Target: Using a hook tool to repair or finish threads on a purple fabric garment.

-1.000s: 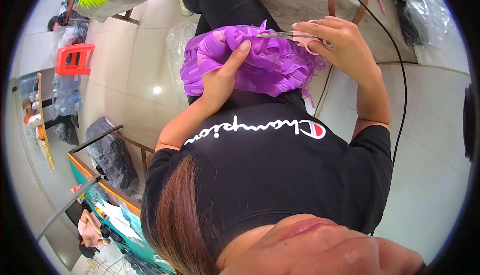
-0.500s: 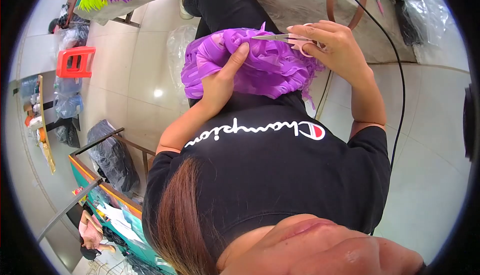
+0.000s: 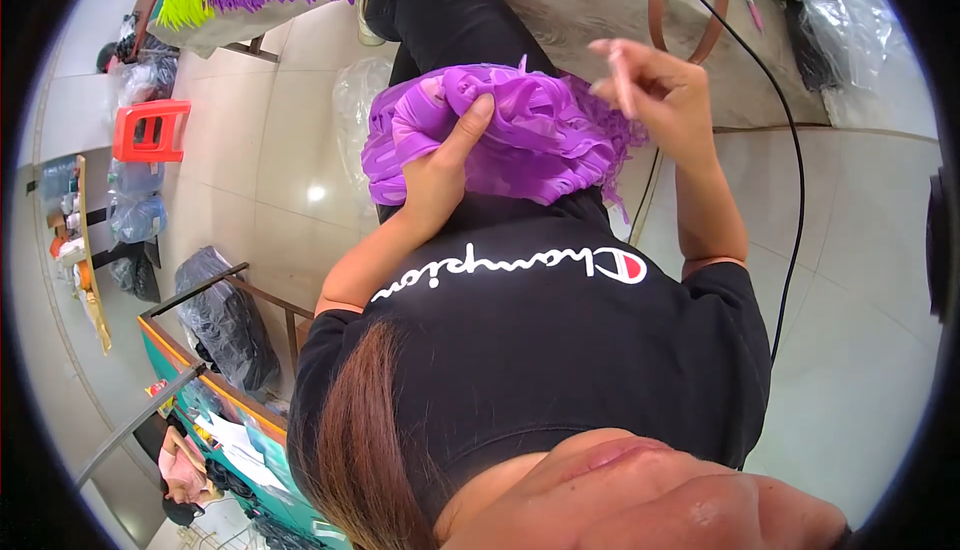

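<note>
"Currently, where's the purple bundle [image 3: 520,140]?"

"Over the black trousers [image 3: 462,18], the left hand [image 3: 445,165] pinching its folds; right of the trousers, the right hand [image 3: 662,92] wraps pink-handled scissors [image 3: 621,80], blades indistinct."

"Any risk?"

"Slackening the left hand's grip could let folds slip."

The head view is taken through the left of two wide fisheye cameras, head-worn side by side, and faces downward. Part of a face [image 3: 650,495] crosses the lower edge, nearest the lens. The black T-shirt [image 3: 560,370] fills the centre at close range. The left hand [image 3: 445,170] and right hand [image 3: 670,100] lie farther out, above centre, with tiled floor [image 3: 290,140] beyond. Straight edges bow toward the dark rim.
</note>
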Motion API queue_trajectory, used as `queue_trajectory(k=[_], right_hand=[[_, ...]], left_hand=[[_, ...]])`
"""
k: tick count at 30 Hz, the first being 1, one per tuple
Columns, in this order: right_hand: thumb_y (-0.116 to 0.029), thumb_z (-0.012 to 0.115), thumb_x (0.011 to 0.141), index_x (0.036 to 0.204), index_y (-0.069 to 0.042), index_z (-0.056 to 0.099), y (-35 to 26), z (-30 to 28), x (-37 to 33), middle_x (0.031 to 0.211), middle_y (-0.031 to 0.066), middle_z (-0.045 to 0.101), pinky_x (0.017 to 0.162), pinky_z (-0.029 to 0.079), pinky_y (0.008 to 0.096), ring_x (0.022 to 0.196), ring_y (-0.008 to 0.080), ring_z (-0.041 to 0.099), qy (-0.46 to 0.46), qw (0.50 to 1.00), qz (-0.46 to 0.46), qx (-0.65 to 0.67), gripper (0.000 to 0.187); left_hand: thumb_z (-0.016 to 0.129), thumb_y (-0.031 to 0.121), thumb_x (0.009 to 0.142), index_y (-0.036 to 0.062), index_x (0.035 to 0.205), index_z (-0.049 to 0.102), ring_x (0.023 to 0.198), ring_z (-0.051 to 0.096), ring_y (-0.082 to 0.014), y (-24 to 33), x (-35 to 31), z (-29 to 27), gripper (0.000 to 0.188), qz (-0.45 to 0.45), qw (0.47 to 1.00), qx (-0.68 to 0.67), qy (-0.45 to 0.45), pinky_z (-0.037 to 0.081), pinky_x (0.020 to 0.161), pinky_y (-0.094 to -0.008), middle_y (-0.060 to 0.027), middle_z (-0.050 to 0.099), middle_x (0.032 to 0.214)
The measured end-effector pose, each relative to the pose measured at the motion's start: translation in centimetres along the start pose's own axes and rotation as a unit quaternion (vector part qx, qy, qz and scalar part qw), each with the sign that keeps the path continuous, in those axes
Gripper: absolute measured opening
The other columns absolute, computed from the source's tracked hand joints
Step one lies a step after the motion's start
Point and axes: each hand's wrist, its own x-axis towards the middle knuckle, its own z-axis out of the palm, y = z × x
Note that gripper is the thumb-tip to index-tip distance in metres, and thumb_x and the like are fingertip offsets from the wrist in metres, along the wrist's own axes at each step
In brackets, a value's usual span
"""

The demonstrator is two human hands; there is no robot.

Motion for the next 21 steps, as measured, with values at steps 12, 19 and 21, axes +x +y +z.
queue_trajectory(k=[12, 19, 21], right_hand=[[-0.021, 0.066, 0.082, 0.091, -0.002, 0.066, 4.2, -2.6, 10.4, 0.076, 0.0121, 0.069, 0.067, 0.053, 0.0317, 0.071, 0.0215, 0.069, 0.119, 0.905, -0.114, -0.392, 0.020], [-0.030, 0.068, 0.079, 0.087, -0.005, 0.069, 9.2, -1.9, 23.8, 0.081, 0.0189, 0.066, 0.069, 0.052, 0.0429, 0.076, 0.0346, 0.066, 0.204, 0.859, -0.039, -0.469, 0.026], [-0.027, 0.068, 0.080, 0.083, -0.005, 0.069, 9.2, -1.7, 23.4, 0.075, 0.0186, 0.066, 0.067, 0.052, 0.0441, 0.074, 0.0360, 0.066, 0.231, 0.855, -0.063, -0.460, 0.022]], left_hand=[[0.067, 0.004, 0.085, 0.0039, 0.103, 0.065, 0.089, 0.061, -0.0102, -0.9, 0.1, 0.2, 0.018, -0.042, 0.999, -0.032, 0.012, 0.047, 0.081, -0.0243, -0.0023, 0.065, 0.097], [0.067, 0.006, 0.085, 0.0019, 0.114, 0.059, 0.096, 0.061, -0.0152, -0.4, -0.2, -0.2, 0.030, -0.081, 0.995, -0.043, 0.023, 0.046, 0.087, -0.0271, -0.0069, 0.064, 0.106], [0.067, 0.006, 0.086, 0.0012, 0.116, 0.058, 0.097, 0.061, -0.0163, -0.7, 0.0, -0.8, 0.032, -0.066, 0.997, -0.041, 0.006, 0.046, 0.089, -0.0285, -0.0080, 0.063, 0.108]])
